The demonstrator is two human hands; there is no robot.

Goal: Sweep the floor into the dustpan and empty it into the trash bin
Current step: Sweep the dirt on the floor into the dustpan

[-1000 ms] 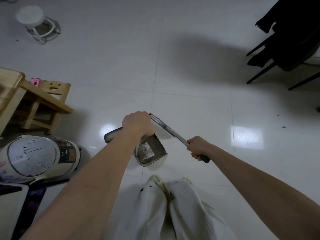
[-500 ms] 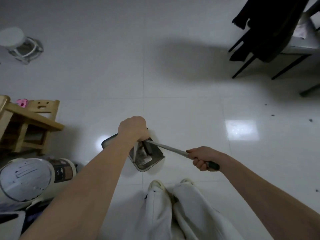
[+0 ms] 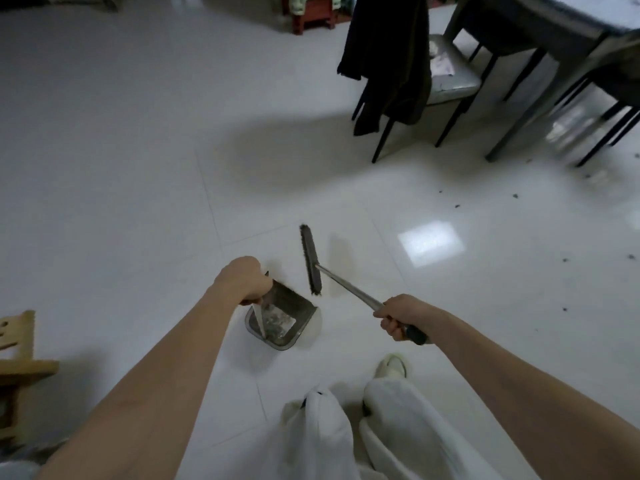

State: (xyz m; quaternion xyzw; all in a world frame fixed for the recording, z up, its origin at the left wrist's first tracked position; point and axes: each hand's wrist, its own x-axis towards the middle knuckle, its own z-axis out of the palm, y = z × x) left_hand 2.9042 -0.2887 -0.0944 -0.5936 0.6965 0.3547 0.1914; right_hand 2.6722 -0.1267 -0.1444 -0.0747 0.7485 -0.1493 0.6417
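My left hand (image 3: 242, 280) grips the upright handle of a grey dustpan (image 3: 289, 315) that stands on the white tiled floor with pale dust inside it. My right hand (image 3: 403, 315) grips the metal handle of a broom near its dark end. The dark broom head (image 3: 310, 259) lies just beyond the dustpan's open side, apart from it. Small dark specks of dirt (image 3: 515, 195) are scattered on the floor to the right. No trash bin is in view.
A chair (image 3: 446, 81) with a dark coat (image 3: 389, 60) draped over it stands at the upper right, next to a dark table (image 3: 540, 26). A wooden child's chair (image 3: 19, 344) is at the left edge. My white-trousered legs are at the bottom.
The broom head has come out of the dustpan and now sits on the floor beyond it. My view has swung right, so the table came in and the white appliance at left went out.
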